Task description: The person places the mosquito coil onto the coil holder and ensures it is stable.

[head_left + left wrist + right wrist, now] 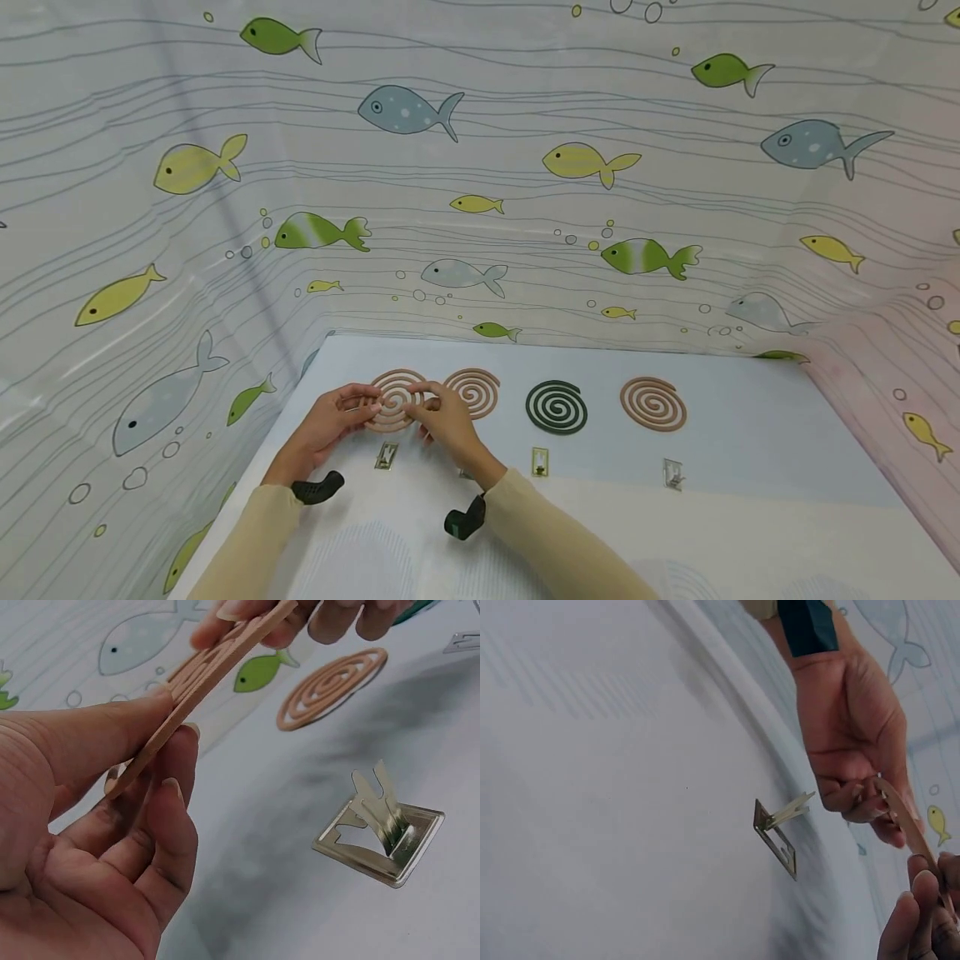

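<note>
Between both hands is a brown mosquito coil (pixel 393 403), raised above the table and tilted, seen nearly edge-on in the left wrist view. My left hand (pixel 335 423) pinches its left edge, thumb on one face and fingers behind. On the opposite edge, my right hand (pixel 448 422) pinches it between thumb and fingers. A small metal coil stand (pixel 379 832), its prongs bent upward, lies on the table below the held coil. Just behind the right hand lies another brown coil (pixel 480 393), partly covered in the head view.
Farther right lie a dark green coil (pixel 557 407) and a brown coil (pixel 653 404). In front of them are two more metal stands, one gold-coloured (pixel 540 462) and one silvery (pixel 672 474). Another stand (pixel 466 474) is mostly hidden by the right wrist. Fish-printed sheeting (pixel 525 242) surrounds the table.
</note>
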Motion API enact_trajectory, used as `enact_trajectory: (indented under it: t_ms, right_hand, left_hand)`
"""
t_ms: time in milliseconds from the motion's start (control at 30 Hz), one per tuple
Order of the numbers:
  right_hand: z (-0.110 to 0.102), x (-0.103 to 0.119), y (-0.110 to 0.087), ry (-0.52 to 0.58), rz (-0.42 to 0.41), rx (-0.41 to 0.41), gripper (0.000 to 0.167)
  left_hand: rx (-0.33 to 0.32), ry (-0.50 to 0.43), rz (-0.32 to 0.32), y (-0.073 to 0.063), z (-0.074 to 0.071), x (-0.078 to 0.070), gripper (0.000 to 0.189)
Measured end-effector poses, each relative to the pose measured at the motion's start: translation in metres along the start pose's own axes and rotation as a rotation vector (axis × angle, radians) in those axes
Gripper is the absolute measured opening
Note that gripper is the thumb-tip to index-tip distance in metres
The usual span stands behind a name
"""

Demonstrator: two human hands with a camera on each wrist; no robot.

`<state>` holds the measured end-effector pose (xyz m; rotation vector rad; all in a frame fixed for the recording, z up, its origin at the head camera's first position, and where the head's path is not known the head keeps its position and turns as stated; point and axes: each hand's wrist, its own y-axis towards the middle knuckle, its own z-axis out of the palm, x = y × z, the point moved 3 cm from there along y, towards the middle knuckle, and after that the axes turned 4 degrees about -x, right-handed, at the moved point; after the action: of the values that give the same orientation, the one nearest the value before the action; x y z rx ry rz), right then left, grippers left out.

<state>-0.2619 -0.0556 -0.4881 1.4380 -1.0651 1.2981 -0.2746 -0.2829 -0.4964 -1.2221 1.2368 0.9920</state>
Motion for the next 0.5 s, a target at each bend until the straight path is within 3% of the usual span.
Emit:
enact_trajectory:
  t_ms: [500]
  right_hand:
    - [0.0020,-0.0026,-0.0055,-0.019,0.024,0.044,0.029]
  left_hand:
    - [0.089,0.028,0.030,-0.0072,-0.0010,0.0035,0.045]
